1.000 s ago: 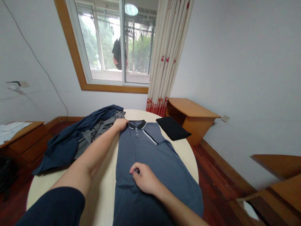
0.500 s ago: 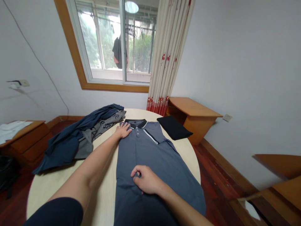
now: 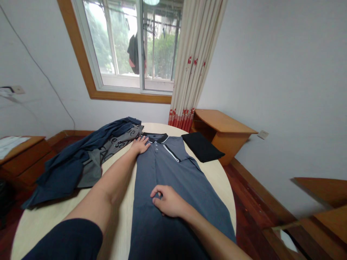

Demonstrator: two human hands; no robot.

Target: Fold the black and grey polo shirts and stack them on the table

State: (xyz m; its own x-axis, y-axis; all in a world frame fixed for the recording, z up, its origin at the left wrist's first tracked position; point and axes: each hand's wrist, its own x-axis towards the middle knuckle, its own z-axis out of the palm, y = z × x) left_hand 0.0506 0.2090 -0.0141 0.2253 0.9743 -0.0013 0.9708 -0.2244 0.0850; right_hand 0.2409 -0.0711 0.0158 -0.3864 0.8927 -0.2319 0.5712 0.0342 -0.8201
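Grey polo shirt (image 3: 173, 168) lengthwise on worktop (image 3: 119, 225), collar (image 3: 163, 138) near far edge. Left hand (image 3: 140, 145) flat beside collar, fingers spread, released. Right hand (image 3: 169, 202) over shirt, fingers loosely curled; cannot tell if grasping.

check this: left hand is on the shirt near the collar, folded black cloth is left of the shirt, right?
Not quite: the head view shows the folded black cloth right of the shirt, not left. The left hand is on the shirt near the collar.

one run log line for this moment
left hand: flat on polo shirt near collar | right hand: curled over polo shirt | black cloth: folded, right of polo shirt
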